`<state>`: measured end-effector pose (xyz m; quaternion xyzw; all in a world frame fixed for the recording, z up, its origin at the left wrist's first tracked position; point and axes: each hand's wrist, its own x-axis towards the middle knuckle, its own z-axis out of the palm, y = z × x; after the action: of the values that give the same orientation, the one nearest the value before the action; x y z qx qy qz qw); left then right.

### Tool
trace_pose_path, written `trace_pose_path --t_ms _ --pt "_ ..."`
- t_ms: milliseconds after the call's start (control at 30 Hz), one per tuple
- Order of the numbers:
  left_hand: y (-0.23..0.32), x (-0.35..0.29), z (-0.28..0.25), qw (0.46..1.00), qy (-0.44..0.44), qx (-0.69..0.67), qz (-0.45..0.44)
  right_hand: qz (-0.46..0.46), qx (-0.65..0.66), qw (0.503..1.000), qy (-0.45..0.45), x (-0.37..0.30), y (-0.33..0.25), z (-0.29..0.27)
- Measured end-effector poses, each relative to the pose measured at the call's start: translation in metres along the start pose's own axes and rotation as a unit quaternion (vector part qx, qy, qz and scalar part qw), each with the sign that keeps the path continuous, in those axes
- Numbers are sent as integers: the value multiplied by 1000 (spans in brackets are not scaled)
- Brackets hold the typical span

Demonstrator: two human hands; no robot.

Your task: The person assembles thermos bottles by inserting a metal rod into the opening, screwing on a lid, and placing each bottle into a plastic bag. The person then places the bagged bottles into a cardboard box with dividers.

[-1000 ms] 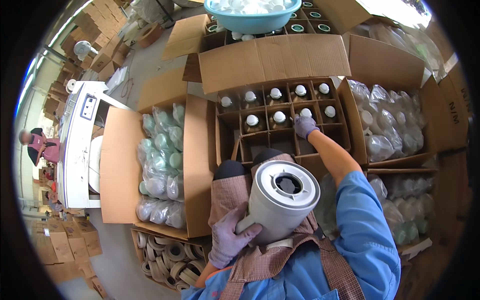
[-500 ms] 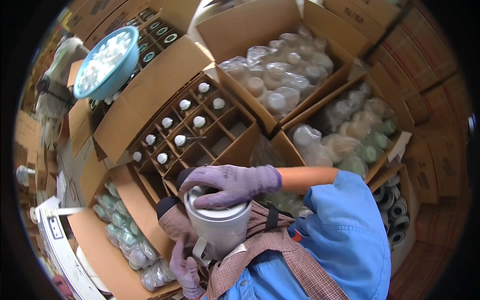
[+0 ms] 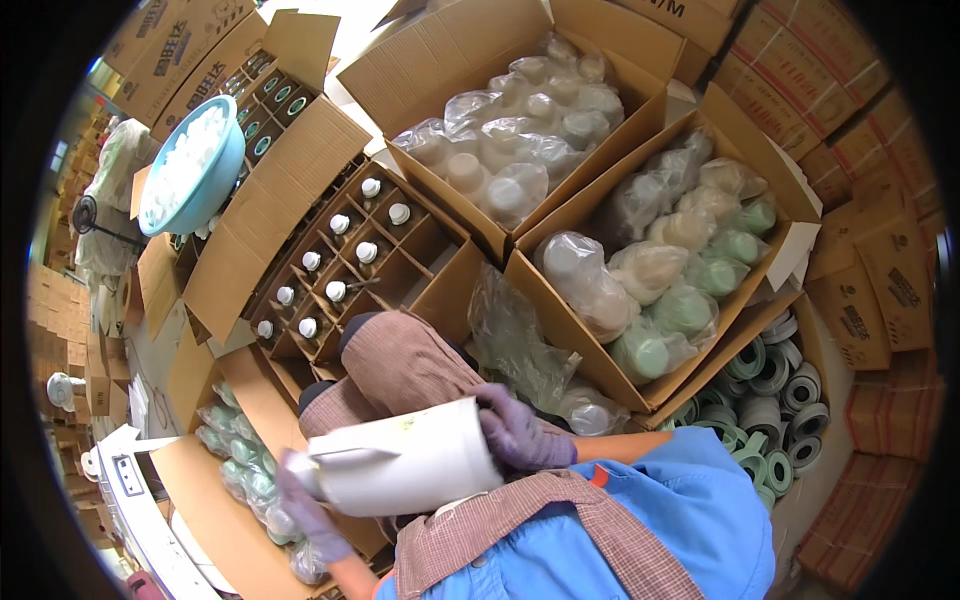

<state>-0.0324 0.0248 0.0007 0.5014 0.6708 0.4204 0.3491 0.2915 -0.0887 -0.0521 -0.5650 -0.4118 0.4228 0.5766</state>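
Stacked cartons [image 3: 885, 270] are arranged along the right side of the workspace. White-capped bottles [image 3: 367, 253] are housed in a divided carton [image 3: 448, 290] ahead of the lap. Wrapped containers [image 3: 685, 308] are packed in an open carton [image 3: 565, 335] to the right. One pale grey jug [image 3: 425, 462] is positioned on its side above the lap, handle [image 3: 362, 457] uppermost. Its wide end is gripped by the gloved right hand [image 3: 522, 436]. Its narrow end is met by the left hand [image 3: 312, 520]; finger closure there cannot be determined, owing to blur.
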Motion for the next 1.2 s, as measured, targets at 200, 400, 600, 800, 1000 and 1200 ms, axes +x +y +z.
trace_pose_path --t_ms 200,400,600,800,1000,1200 --pt "90 80 35 908 -127 128 378 -264 -151 952 -48 95 -6 -64" --pt "88 61 114 954 -205 -124 180 107 -404 789 451 226 132 -349" --pt "62 73 99 947 -176 -230 137 240 -476 767 356 233 238 -470" --pt "48 66 96 923 -167 -329 106 128 -394 799 436 267 134 -396" --pt "53 76 103 918 -192 -341 66 17 -291 957 -13 292 32 -203" --pt "36 110 104 849 -172 -500 -26 148 334 850 -379 351 -29 17"
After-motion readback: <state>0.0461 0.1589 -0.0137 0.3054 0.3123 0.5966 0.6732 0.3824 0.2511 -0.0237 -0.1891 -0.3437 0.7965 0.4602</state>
